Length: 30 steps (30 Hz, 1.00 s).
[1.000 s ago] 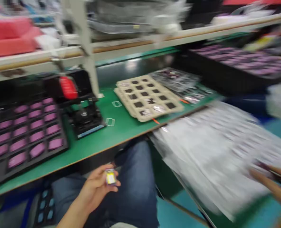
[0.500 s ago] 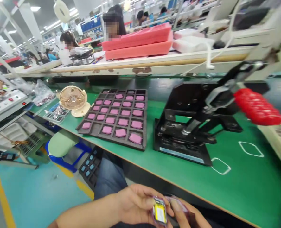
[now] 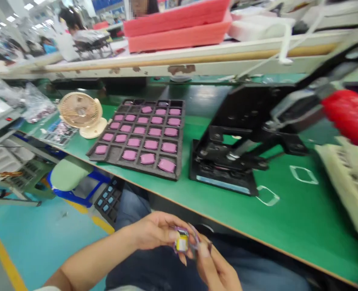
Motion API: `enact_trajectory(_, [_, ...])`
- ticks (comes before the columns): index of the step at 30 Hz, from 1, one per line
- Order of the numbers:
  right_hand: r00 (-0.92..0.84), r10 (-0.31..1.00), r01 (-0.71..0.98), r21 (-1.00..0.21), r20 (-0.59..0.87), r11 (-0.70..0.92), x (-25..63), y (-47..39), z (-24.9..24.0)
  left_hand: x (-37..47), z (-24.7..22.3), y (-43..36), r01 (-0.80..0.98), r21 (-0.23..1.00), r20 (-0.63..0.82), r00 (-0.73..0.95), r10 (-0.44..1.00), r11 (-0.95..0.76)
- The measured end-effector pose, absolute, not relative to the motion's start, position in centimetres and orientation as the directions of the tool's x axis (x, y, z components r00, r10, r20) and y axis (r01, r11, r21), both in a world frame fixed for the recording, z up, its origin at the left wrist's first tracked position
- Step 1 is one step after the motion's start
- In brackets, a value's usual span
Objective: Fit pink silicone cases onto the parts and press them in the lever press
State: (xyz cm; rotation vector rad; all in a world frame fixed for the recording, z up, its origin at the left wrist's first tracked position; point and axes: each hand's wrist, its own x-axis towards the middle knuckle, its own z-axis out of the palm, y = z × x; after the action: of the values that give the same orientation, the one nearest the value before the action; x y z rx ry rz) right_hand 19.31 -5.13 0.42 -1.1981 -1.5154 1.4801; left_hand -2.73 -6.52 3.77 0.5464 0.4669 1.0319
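Note:
Low over my lap, my left hand point(image 3: 156, 231) is closed on a small purple-edged electronic housing point(image 3: 182, 243), whose inside shows a yellow and white block. My right hand point(image 3: 214, 263) faces it from the right, its thumb and fingers pinching a thin purple shell piece point(image 3: 193, 236). The shell piece stands beside the housing; whether the two touch I cannot tell. Beyond the hands, a dark compartment tray point(image 3: 115, 154) lies on the green bench point(image 3: 203, 204), and most of its cells hold pink-purple pieces point(image 3: 147, 159).
Right of the tray stands a black lever press point(image 3: 227, 161) with a red handle point(image 3: 350, 115). A beige fan point(image 3: 81, 111) is at the left. White outlines point(image 3: 268, 196) mark the bench near a pale tray point(image 3: 345, 190). Red foam point(image 3: 179, 35) lies on the shelf, with people beyond.
The view has tipped downward, so more of the lap shows. Both hands appear higher and further left. The housing and the shell piece remain in the fingers.

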Motion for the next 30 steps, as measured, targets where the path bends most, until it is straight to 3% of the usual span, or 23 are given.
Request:
enact_trajectory(6, [-0.239,0.946,-0.061,-0.969,-0.22,-0.241,17.9,-6.0,3.2,-2.1,5.4,-6.6,-0.683,0.611,-0.168,0.382,0.909,0.4])
enact_trajectory(8, [-0.152,0.982,-0.077,-0.989,-0.116,-0.128,18.1,-6.3,4.1,-2.0,5.5,-6.8,-0.692,0.617,-0.175,0.344,0.923,0.375])
enact_trajectory(10, [-0.09,0.993,-0.013,-0.997,0.081,0.08,18.2,-6.7,5.0,-1.8,5.4,-7.0,-0.677,0.67,-0.157,0.27,0.95,0.303])
enact_trajectory(14, [-0.201,0.897,0.111,-0.901,0.393,0.42,18.1,-6.8,6.4,-1.6,5.1,-7.2,-0.601,0.792,-0.032,0.136,0.99,0.108])
enact_trajectory(30, [-0.346,0.767,0.244,-0.737,0.54,0.63,18.9,-5.9,6.3,-1.9,6.4,-7.4,-0.461,0.884,0.168,0.163,0.972,-0.076])
